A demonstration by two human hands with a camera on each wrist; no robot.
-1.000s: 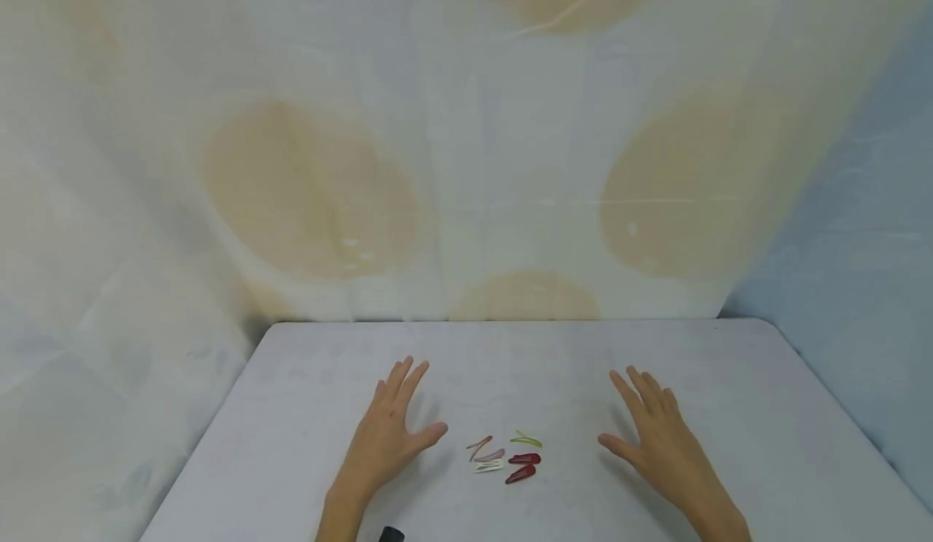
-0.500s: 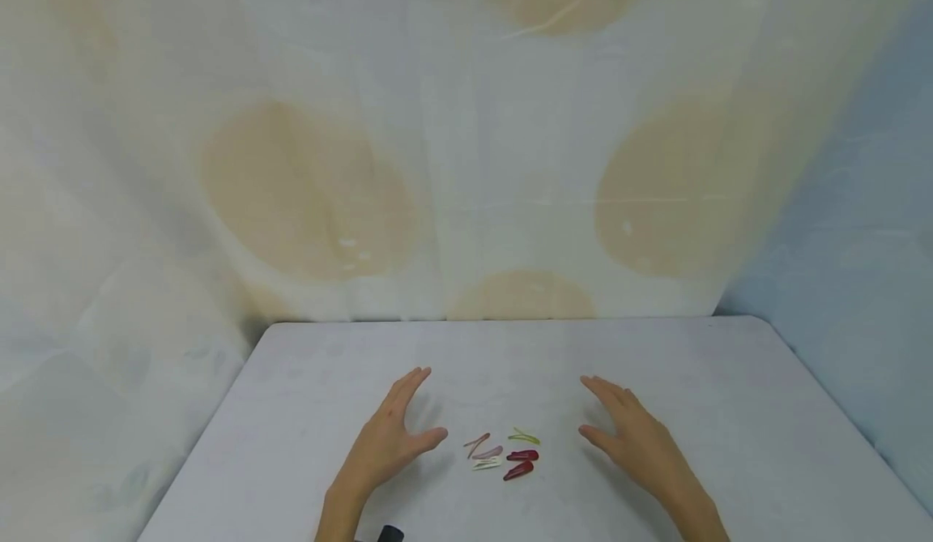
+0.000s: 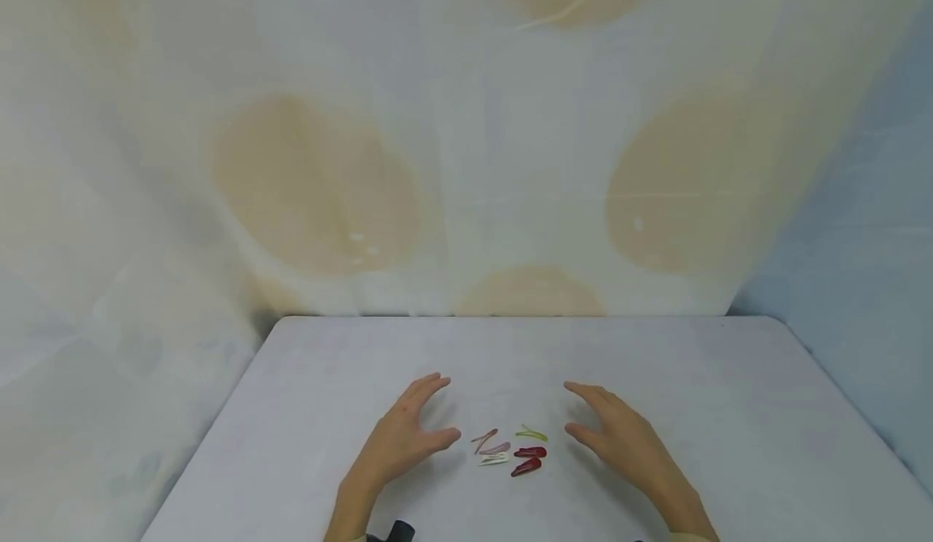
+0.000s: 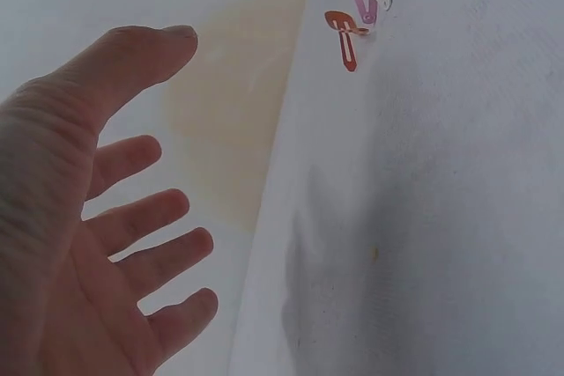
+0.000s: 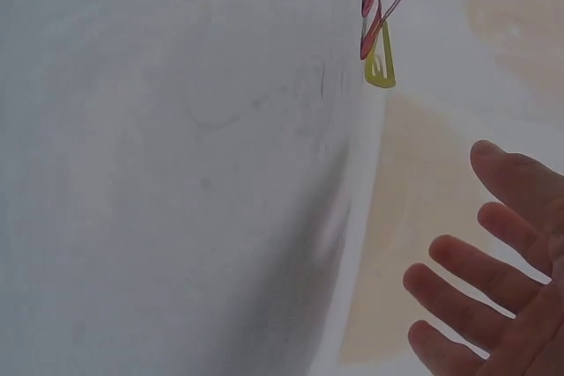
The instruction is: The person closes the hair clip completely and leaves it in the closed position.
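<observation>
only hair clips (image 3: 510, 451) lie between the hands.

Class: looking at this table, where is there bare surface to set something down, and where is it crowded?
The table is bare from the hair clips back to the curtain, and outward from the left hand and right hand to each side edge. It is crowded only between the hands, where the clips lie.

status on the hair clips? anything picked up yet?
Nothing is picked up. The six hair clips lie loose in a small cluster on the table. Left hand and right hand hang open on either side of them, holding nothing. All the handling of the clips is left.
</observation>
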